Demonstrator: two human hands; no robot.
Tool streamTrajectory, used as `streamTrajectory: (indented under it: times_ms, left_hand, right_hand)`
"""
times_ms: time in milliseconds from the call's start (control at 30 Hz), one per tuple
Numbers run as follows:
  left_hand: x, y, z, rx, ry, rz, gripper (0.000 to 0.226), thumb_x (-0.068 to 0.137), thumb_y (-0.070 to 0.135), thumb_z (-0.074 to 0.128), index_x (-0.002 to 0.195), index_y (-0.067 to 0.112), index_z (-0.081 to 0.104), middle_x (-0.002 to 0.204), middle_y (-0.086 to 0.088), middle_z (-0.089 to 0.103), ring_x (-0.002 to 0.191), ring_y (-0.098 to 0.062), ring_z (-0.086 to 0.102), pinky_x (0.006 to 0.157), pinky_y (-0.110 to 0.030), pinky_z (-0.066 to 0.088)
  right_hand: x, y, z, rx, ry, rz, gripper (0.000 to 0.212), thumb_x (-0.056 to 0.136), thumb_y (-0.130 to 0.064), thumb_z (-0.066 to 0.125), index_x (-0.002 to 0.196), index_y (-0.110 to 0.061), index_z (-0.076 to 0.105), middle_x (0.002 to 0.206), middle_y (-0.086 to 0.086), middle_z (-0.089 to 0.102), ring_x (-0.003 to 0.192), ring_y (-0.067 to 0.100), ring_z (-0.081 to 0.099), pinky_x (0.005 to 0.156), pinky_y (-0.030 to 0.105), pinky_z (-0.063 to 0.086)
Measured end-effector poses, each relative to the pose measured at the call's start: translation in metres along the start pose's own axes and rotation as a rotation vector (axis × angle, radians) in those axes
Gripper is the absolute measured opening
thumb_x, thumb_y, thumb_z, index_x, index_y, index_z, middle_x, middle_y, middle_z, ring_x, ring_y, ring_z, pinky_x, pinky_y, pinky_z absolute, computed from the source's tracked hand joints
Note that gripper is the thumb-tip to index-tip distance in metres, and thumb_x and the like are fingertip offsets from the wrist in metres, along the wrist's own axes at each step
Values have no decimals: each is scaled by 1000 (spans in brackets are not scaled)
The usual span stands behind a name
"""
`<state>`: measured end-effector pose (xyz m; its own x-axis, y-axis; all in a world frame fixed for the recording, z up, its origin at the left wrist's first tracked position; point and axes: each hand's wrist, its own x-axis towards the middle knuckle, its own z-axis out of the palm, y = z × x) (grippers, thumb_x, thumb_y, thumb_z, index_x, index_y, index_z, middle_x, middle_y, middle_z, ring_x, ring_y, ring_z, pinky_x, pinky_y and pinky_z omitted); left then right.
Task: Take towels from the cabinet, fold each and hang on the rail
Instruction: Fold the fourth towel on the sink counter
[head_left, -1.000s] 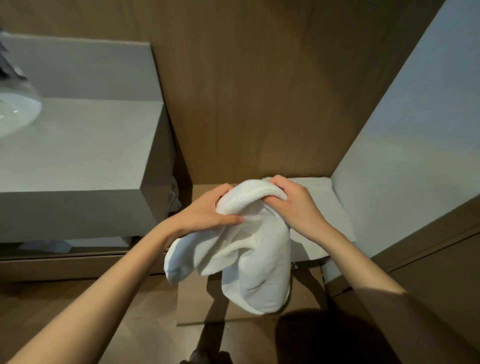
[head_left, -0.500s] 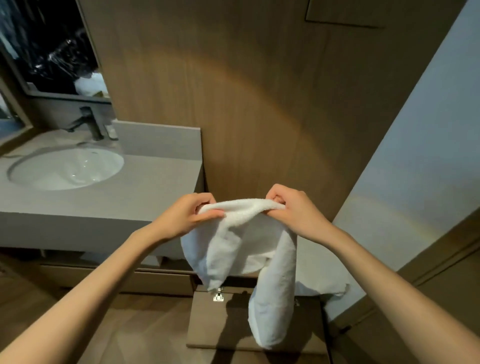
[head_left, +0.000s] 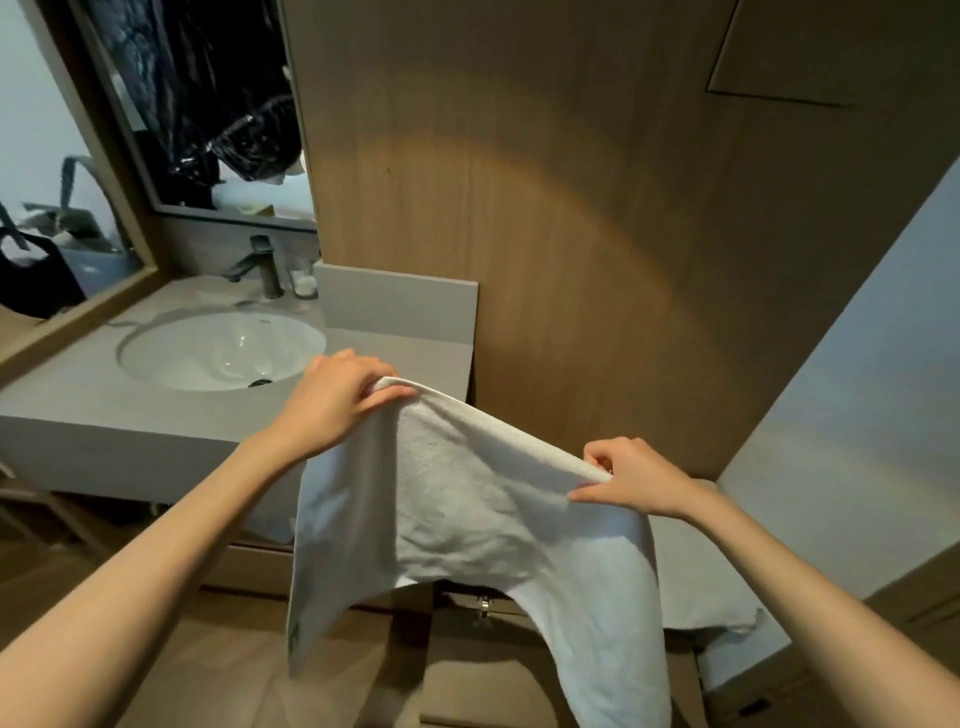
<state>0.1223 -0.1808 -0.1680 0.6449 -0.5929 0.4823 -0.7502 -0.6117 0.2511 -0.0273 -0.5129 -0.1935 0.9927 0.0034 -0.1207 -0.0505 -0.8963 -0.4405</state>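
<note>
A white towel (head_left: 467, 519) hangs spread out in front of me, held by its top edge. My left hand (head_left: 332, 405) pinches the upper left corner, raised over the counter's edge. My right hand (head_left: 631, 478) pinches the top edge lower and to the right. The cloth sags between them and two lower ends dangle toward the floor. Below the towel stands the open cabinet door (head_left: 483, 686) with its hinge showing. Another pale cloth (head_left: 701, 587) lies on a low surface at the right. No rail is in view.
A grey vanity counter (head_left: 104, 415) with a white sink (head_left: 218, 348) and a dark tap (head_left: 265, 270) stands at the left, under a mirror (head_left: 208, 114). A wooden wall panel (head_left: 571, 234) is straight ahead; a pale wall (head_left: 857, 389) closes the right.
The towel rose from low by the cabinet. My hands moved apart along its top edge, spreading the bunched cloth wide. The view lifted to show sink and mirror.
</note>
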Motion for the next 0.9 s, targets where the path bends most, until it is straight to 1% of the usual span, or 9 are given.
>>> streamTrajectory:
  times_ms: [67,133,300,400,500,600,767,833,900]
  left_hand:
    - [-7,-41,-14,-20,11,-45,83,75,87,21,77,19,68,59,4,54,66,-20,52,62,-37,41]
    - [-16,-82,-29,-68,-6,-98,67,75,81,31,75,25,67,58,7,53,62,-18,53,60,-36,42]
    - [-23,-162,-50,-25,-77,-158,44,85,69,45,59,34,51,54,6,53,56,-15,51,52,-31,32]
    - [-18,-199,-50,26,-75,-220,41,92,52,49,67,21,63,59,4,57,61,-17,53,55,-31,36]
    - [-16,-229,-46,41,-57,-298,44,95,50,46,70,18,63,62,2,59,62,-19,55,59,-35,47]
    - [-10,-252,-42,80,-31,-345,45,97,47,45,73,15,65,67,-2,61,67,-24,56,63,-38,49]
    - [13,-280,-35,216,65,-420,52,98,49,39,60,16,55,65,-1,51,68,-22,49,76,-41,42]
    - [26,-296,-27,113,53,-485,53,99,51,34,66,16,55,64,-3,55,66,-24,53,80,-42,47]
    - [41,-312,-20,23,33,-563,53,98,55,29,86,16,63,78,-8,65,73,-27,60,78,-44,53]
  right_hand:
    - [18,-5,13,-14,13,72,35,78,-41,75,70,-24,46,67,-4,57,62,19,49,57,32,36]
    - [35,-14,25,-5,56,152,24,85,-36,68,78,-25,48,74,-1,62,70,25,58,58,34,42]
    - [82,-70,51,-207,216,170,1,98,-25,50,98,-25,49,85,-3,62,74,19,59,63,37,52]
    - [108,-95,51,-165,329,163,18,100,-21,45,88,-19,58,84,-4,56,78,18,54,58,30,42]
    - [127,-111,47,9,353,183,34,102,-23,39,69,-16,48,71,1,51,68,24,52,54,28,33]
    - [144,-125,44,130,401,177,37,102,-31,39,70,-14,47,65,5,54,62,27,52,55,32,34]
    - [184,-141,36,180,547,155,41,98,-45,46,69,-17,43,60,-2,47,56,15,42,54,33,30]
    - [206,-144,34,201,570,163,39,97,-46,50,67,-21,41,59,-7,45,55,12,40,53,30,29]
    - [231,-145,33,245,580,163,36,96,-46,52,69,-23,45,62,-9,49,57,10,45,54,28,32]
